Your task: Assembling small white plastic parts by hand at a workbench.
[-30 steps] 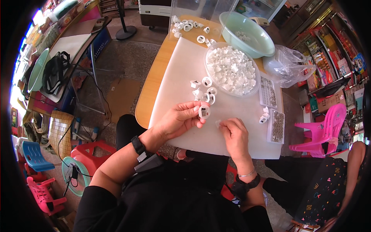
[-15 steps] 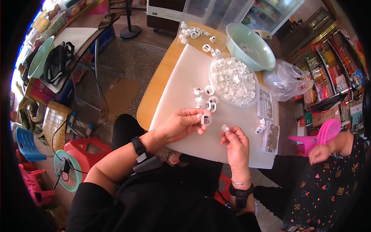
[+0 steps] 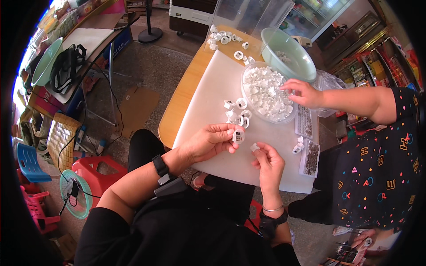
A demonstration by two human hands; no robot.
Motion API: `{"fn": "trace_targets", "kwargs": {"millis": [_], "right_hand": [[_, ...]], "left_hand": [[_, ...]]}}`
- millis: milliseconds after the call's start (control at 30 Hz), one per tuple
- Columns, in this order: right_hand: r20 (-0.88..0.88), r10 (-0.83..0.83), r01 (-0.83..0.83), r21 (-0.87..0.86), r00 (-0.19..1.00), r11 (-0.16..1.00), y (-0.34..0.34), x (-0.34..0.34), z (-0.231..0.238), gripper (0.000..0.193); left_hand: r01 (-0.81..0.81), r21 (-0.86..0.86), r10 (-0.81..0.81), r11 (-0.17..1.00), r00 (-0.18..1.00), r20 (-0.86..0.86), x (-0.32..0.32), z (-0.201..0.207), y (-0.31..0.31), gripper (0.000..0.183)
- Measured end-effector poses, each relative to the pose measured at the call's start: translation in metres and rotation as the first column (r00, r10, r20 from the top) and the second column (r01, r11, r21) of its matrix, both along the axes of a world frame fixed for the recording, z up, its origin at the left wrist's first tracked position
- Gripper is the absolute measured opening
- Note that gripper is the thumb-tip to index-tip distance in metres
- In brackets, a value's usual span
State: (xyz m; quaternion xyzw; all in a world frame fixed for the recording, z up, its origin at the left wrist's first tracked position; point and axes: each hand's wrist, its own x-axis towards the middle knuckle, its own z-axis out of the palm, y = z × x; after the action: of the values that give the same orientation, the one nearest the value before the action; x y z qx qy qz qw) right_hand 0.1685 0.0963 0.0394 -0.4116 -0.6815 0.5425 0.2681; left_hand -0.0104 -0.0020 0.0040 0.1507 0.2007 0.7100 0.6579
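Between the thumb and fingers of my left hand is a round white plastic part with dark pieces inside, its open face toward me. My right hand pinches a small white plastic piece, held just right of the round part and apart from it. Both hands are above the white board. Beyond my left hand lie several similar round white parts. Farther back, a clear round tub holds a heap of small white pieces.
Another person's hand reaches over the tub from the right. Two small trays of parts line the board's right edge. A pale green basin, a plastic bag and more white parts are at the back. A red stool stands left.
The other person's arm has swung in from the right, its hand now at the tub of white pieces. My right hand has shifted slightly left; my left hand is nearly still.
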Motion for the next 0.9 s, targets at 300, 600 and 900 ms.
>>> {"fn": "trace_targets", "kwargs": {"millis": [300,600,900], "right_hand": [[0.262,0.029,-0.163,0.508,0.965,0.846,0.010,0.013,-0.003,0.020],[0.333,0.168,-0.363,0.708,0.928,0.606,0.026,0.011,-0.010,0.014],[0.239,0.221,-0.322,0.780,0.946,0.537,0.023,0.006,0.003,0.015]], "left_hand": [[0.001,-0.001,-0.001,1.000,1.000,-0.013,-0.001,0.000,0.000,0.030],[-0.015,-0.005,0.015,1.000,0.999,-0.028,-0.002,0.002,-0.002,0.030],[-0.002,0.032,0.001,0.999,0.999,0.039,-0.001,-0.004,0.000,0.031]]}}
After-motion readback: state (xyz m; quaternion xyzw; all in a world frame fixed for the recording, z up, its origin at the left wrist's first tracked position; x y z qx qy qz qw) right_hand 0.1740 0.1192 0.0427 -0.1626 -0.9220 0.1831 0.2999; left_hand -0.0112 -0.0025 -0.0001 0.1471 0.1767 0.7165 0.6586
